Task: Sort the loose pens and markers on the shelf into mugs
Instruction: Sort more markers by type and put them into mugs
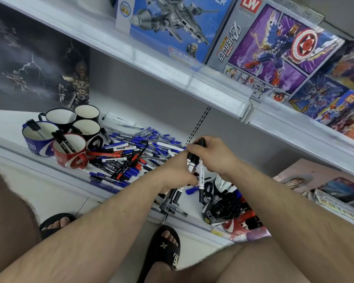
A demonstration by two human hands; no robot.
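At nine o'clock on the white shelf (6, 123) we note a cluster of mugs: a blue mug (36, 137) with one black marker standing in it, a red mug (70, 151) just beside it holding a few black markers, and three black mugs (86, 119) behind them that look unfilled. Moving toward centre, the loose pile of pens and markers (131, 152) spreads over the shelf, mostly blue-capped, with some red and black ones lying crosswise and touching the red mug's base. At centre we see our left hand (176, 172) curled round the lower ends of a bundle of black markers (194, 160), and our right hand (211, 154) gripping the same bundle from above, fingers wrapped over the caps. One white-barrelled marker (201, 176) hangs down out of the bundle. Below the hands, toward five o'clock, a black mug packed with markers (223, 199) sits at the shelf edge; a red mug may lie beside it, but our right forearm hides most of it. At two o'clock, on the upper shelf, toy boxes (274, 50) stand in a row. At six o'clock, black sandals (166, 248) on the floor.
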